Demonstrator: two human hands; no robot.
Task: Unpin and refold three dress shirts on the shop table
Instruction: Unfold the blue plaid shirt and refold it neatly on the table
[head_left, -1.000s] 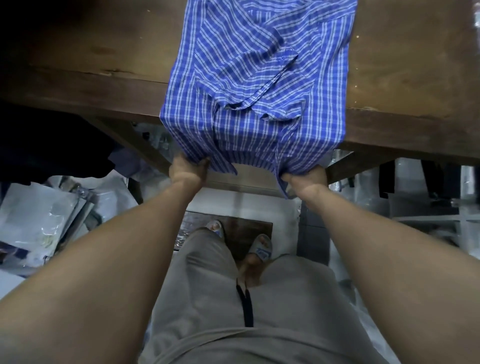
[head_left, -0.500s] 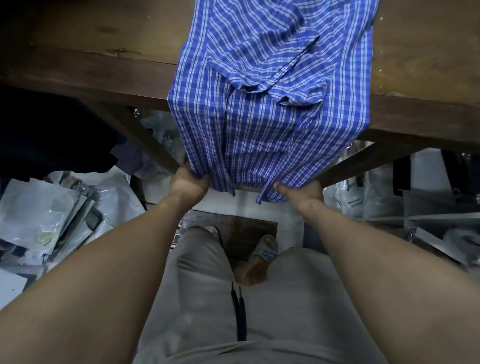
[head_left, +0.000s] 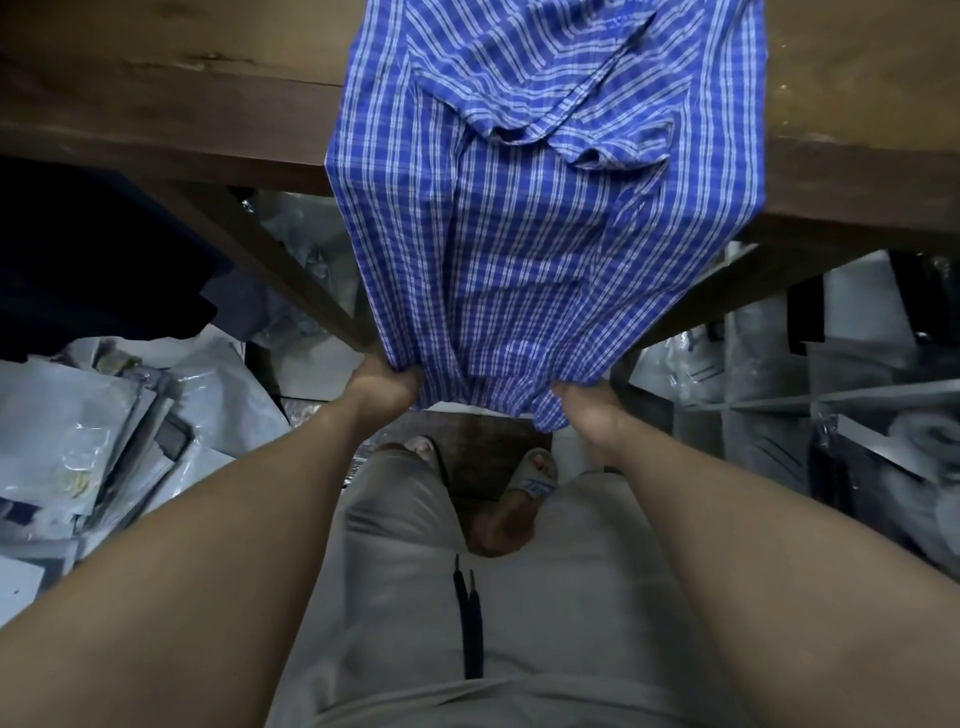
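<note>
A blue and white checked dress shirt (head_left: 545, 218) lies on the brown wooden table (head_left: 171, 104) and hangs over its near edge. Its folded sleeve and cuff lie bunched on top near the table edge. My left hand (head_left: 382, 387) grips the bottom hem at the left corner. My right hand (head_left: 587, 408) grips the hem at the right corner. Both hands are below the table edge, holding the cloth taut. The shirt's upper part runs out of view at the top.
Plastic-bagged garments (head_left: 93, 436) are piled on the floor at the left. Shelves with packed goods (head_left: 857, 415) stand at the right. Table legs (head_left: 291, 280) slant down on both sides of the shirt. My legs and sandalled feet (head_left: 535, 478) are directly below.
The shirt has slid further over the table edge towards me, with more cloth hanging down. Both hands kept their grip on the hem and moved lower.
</note>
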